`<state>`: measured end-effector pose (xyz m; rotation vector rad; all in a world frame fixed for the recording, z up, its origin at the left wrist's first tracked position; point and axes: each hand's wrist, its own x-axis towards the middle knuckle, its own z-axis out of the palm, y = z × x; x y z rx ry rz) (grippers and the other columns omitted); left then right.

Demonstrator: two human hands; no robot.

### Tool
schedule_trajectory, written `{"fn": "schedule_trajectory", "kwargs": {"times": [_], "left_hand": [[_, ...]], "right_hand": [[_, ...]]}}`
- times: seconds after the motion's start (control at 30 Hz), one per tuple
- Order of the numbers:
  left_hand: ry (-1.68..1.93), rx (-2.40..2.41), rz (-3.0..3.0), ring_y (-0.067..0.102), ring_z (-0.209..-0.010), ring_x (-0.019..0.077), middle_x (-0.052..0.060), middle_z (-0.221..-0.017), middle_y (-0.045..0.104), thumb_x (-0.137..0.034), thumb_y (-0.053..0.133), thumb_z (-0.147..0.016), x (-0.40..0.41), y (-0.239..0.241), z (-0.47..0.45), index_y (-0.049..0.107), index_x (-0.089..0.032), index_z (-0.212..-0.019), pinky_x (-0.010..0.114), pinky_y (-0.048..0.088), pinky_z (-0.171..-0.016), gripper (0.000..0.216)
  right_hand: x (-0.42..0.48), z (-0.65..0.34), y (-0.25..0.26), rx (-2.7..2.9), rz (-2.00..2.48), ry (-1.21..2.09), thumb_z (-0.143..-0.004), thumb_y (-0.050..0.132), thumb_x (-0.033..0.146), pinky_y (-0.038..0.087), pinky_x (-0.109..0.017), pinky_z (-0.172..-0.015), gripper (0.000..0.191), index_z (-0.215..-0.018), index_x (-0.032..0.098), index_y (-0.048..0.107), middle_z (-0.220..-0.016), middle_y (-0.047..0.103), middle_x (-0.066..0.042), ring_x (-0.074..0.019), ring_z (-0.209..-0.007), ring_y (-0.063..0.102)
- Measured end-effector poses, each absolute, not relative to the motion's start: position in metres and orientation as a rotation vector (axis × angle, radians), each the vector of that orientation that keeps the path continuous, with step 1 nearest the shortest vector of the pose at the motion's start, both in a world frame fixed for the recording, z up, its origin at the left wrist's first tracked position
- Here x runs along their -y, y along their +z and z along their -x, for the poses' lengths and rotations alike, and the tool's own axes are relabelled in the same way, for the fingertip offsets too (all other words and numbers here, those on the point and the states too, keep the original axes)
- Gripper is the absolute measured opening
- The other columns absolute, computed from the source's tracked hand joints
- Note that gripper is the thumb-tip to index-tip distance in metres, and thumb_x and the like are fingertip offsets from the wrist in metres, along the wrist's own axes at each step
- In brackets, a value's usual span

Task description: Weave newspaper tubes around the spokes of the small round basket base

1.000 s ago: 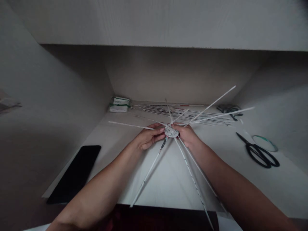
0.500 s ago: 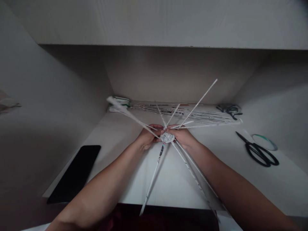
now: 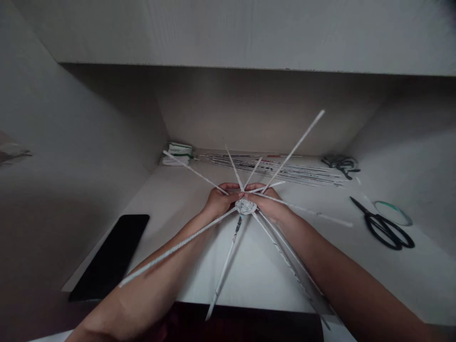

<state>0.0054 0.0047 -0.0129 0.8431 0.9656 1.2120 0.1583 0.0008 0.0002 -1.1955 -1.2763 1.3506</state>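
Note:
A small round woven base (image 3: 245, 205) of rolled paper sits between my hands, with several white paper sticks fanning out from it like spokes. My left hand (image 3: 223, 198) pinches its far left edge, thumb on top. On the far right edge, my right hand (image 3: 263, 195) does the same, its thumb tip close to the left one. One paper stick (image 3: 178, 244) lies across my left forearm, and another (image 3: 228, 273) points toward my body. A long stick (image 3: 295, 149) rises to the upper right. The undersides of my fingers are partly hidden.
Behind my hands lies a bundle of rolled paper sticks (image 3: 302, 172), beside a white and green packet (image 3: 180, 154). Black scissors (image 3: 383, 225) and a roll of tape (image 3: 394, 212) lie on the right. A black flat object (image 3: 112, 256) lies left. A shelf board (image 3: 249, 35) overhangs the white tabletop (image 3: 199, 280).
One paper stick on the left has swung down from the upper left and now crosses my left forearm. The stick on the right has dipped lower. Both hands keep hold of the base.

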Motion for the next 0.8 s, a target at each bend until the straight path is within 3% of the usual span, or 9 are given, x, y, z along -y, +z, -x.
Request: {"fn": "schedule_trajectory", "kwargs": {"times": [0.27,0.53,0.8], "left_hand": [[1.227,-0.947,-0.734,0.061,-0.054,0.0144,0.002,-0.060,0.068,-0.026,0.091,-0.040,-0.009,-0.011,-0.003,0.068,-0.011,-0.073,0.028,0.049,-0.057,0.043],[1.146,-1.017,-0.744,0.059,-0.052,0.0125,0.002,-0.058,0.066,-0.027,0.091,-0.040,-0.010,-0.011,-0.002,0.068,-0.011,-0.068,0.025,0.044,-0.053,0.040],[1.137,-1.006,-0.862,0.049,-0.045,0.0082,-0.002,-0.051,0.057,-0.035,0.088,-0.044,-0.006,-0.004,-0.003,0.059,-0.014,-0.059,0.021,0.034,-0.045,0.039]], "right_hand": [[-0.001,-0.160,0.002,1.296,1.213,1.377,-0.058,0.081,0.039,0.034,-0.022,-0.034,0.032,-0.071,0.012,0.069,-0.054,0.064,-0.003,-0.0114,-0.039,0.050],[-0.003,-0.163,-0.002,1.303,1.156,1.359,-0.055,0.083,0.039,0.044,-0.024,-0.045,0.032,-0.071,0.014,0.071,-0.059,0.067,-0.004,-0.0141,-0.048,0.058],[-0.001,-0.160,0.005,1.338,1.266,1.291,-0.055,0.082,0.042,0.040,-0.023,-0.040,0.034,-0.070,0.016,0.065,-0.053,0.064,0.000,-0.0121,-0.042,0.052]]}}
